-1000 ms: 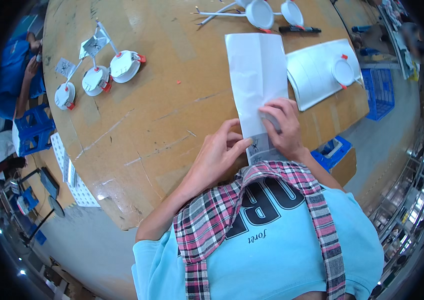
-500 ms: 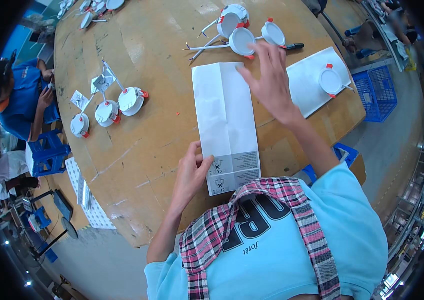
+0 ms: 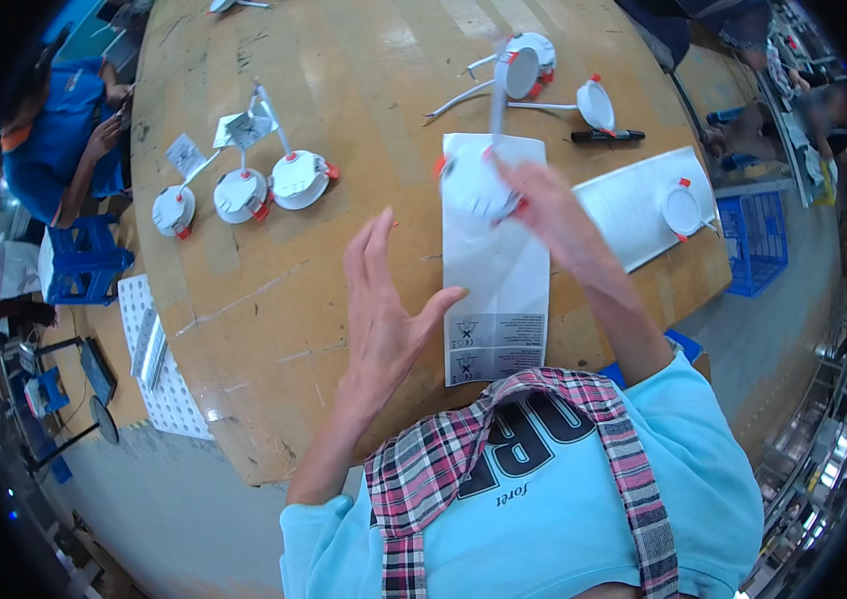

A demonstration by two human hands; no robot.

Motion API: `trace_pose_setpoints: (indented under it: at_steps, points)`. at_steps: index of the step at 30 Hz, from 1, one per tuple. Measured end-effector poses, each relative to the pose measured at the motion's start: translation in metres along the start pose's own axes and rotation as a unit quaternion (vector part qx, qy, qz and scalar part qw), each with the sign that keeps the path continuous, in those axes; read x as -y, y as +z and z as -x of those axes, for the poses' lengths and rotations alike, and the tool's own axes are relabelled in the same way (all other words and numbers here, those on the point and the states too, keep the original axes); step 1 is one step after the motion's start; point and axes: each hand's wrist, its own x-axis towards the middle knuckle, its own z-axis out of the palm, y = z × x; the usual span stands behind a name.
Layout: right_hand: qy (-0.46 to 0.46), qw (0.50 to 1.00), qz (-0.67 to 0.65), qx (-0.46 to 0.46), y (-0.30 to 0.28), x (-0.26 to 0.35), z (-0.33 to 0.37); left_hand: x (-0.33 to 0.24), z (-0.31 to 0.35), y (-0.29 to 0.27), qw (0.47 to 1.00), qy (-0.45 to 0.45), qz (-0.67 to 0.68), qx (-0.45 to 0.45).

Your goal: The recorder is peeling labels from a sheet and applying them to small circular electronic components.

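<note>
My right hand point(image 3: 553, 205), smeared by motion, grips a round white downlight point(image 3: 478, 190) with red clips above the far half of a creased white paper sheet point(image 3: 495, 270). The downlight's white cable stands up at its far side. Beside the sheet's left edge, my left hand point(image 3: 383, 309) is open and holds nothing, its thumb reaching over the paper. Grey printed label panels point(image 3: 495, 344) fill the sheet's near end. Beyond it lie more downlights point(image 3: 516, 75), one of them point(image 3: 596, 106) near a black marker pen point(image 3: 608, 136).
On the left, three downlights point(image 3: 242, 196) have small tags on their cables. Another downlight point(image 3: 682, 210) lies on a stack of white sheets point(image 3: 623, 225) at right. A blue crate point(image 3: 755, 245) stands beyond the table's right edge. A person in blue point(image 3: 59, 145) sits at left.
My right hand has picked up a downlight from the far group and brought it nearer, over the sheet. My left hand has let go of the sheet and opened. The whole view has shifted slightly.
</note>
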Motion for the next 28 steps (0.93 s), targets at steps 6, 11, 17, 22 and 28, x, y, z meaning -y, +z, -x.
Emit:
trace_pose_setpoints:
  at_steps: [6, 11, 17, 22, 28]
  points:
    - [0.072, 0.989, 0.079, 0.103, 0.045, -0.036, 0.0, 0.021, -0.016, 0.004, 0.996, 0.084, 0.031, 0.006]
    - [-0.129, 0.941, 0.309, -0.042, 0.047, -0.014, 0.008, 0.068, -0.012, -0.004, 0.999, 0.023, -0.041, -0.008]
    - [-0.201, 0.917, 0.343, -0.036, 0.033, -0.015, 0.0, 0.07, -0.007, -0.009, 0.995, 0.053, -0.061, -0.059]
    - [-0.106, 0.974, 0.19, 0.065, 0.046, -0.008, -0.072, 0.072, -0.004, -0.005, 1.0, 0.021, -0.005, -0.012]
    - [0.059, 0.947, -0.013, 0.316, 0.055, -0.016, -0.141, 0.075, 0.003, -0.003, 0.997, 0.04, 0.055, 0.023]
